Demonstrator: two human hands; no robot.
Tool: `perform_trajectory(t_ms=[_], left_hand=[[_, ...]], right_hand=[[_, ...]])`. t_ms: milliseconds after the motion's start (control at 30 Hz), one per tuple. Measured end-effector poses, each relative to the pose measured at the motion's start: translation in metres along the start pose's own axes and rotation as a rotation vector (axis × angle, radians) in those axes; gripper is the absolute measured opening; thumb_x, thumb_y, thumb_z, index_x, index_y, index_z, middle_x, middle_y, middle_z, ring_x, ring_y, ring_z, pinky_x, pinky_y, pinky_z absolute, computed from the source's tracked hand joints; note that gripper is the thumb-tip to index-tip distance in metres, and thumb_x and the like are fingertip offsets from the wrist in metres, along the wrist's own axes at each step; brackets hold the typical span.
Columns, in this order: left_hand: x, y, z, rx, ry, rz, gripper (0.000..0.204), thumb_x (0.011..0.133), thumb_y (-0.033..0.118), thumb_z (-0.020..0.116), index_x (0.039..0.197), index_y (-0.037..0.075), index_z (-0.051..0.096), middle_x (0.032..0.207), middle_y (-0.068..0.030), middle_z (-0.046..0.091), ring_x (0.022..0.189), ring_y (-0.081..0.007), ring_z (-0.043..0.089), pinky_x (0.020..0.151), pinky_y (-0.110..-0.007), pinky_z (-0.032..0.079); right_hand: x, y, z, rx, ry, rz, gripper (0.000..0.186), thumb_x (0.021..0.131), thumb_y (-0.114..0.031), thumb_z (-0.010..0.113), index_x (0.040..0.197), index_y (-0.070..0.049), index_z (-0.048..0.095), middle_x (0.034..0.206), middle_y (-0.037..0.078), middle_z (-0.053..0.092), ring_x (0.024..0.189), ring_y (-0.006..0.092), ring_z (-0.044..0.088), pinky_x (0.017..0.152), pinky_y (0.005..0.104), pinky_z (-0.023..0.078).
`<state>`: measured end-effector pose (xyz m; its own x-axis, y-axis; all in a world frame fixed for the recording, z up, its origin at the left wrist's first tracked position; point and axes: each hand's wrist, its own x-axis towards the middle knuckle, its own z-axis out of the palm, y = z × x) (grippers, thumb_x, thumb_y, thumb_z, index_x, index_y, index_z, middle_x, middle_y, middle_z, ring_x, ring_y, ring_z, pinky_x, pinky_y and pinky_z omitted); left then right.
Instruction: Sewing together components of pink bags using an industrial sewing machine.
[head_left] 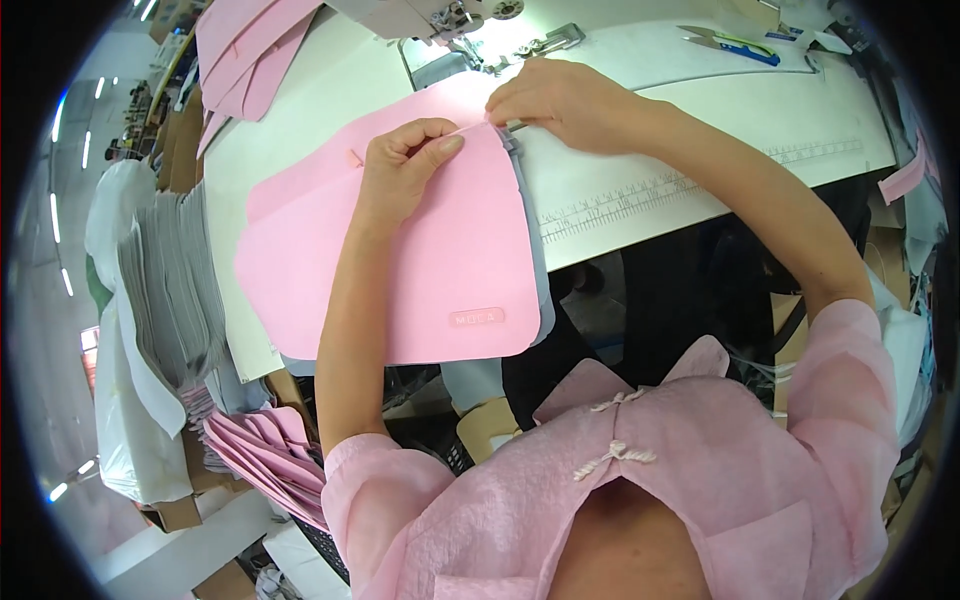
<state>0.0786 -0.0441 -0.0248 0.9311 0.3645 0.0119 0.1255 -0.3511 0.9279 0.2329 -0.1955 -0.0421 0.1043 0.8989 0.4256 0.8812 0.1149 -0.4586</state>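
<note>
A pink fabric panel with rounded corners and a small raised label lies at the table's front edge, overhanging it. A grey-blue layer shows under its right and lower edges. My left hand pinches the panel's upper edge between thumb and fingers. Beside the panel's upper right corner, my right hand has its fingertips pressed together on the edge. Another pink piece extends behind the panel to the left. Just beyond my hands stands the sewing machine, its lamp lit over the needle area.
More pink panels lie at the far left of the white table. Blue-handled snips rest at the far right. A stack of grey panels stands left of the table, above a bundle of pink pieces.
</note>
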Motion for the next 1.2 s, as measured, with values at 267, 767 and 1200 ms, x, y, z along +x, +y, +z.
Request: perform_trajectory(t_ms=[267,767,1200], left_hand=[[0.018,0.003,-0.007,0.052,-0.090,-0.058,0.018,0.078,0.019,0.061,0.076,0.002,0.060,0.066,0.0053,0.050,0.061,-0.0033,0.040,0.055,-0.017,0.033],[0.026,0.001,-0.003,0.255,-0.211,-0.020,0.017,0.084,0.019,0.053,0.074,0.005,0.055,0.067,0.0087,0.045,0.062,-0.0001,0.037,0.056,-0.015,0.031],[0.031,0.004,0.004,0.175,-0.132,0.018,0.014,0.078,0.011,0.055,0.065,0.005,0.053,0.060,0.0047,0.047,0.052,-0.0058,0.041,0.048,-0.021,0.037]], right_hand=[[-0.006,0.005,0.004,-0.290,-0.023,-0.120,0.022,0.077,-0.004,0.048,0.096,-0.008,0.060,0.105,-0.002,0.056,0.093,0.0180,0.049,0.082,0.0294,0.039],[-0.016,-0.009,-0.004,-0.194,-0.150,-0.024,0.027,0.082,-0.019,0.050,0.106,-0.012,0.056,0.115,0.005,0.047,0.111,0.0213,0.037,0.095,0.0362,0.029],[-0.055,-0.071,0.015,-0.266,0.107,-0.353,0.024,0.064,-0.013,0.061,0.084,-0.001,0.056,0.088,0.009,0.055,0.086,0.0228,0.052,0.076,0.0326,0.043]])
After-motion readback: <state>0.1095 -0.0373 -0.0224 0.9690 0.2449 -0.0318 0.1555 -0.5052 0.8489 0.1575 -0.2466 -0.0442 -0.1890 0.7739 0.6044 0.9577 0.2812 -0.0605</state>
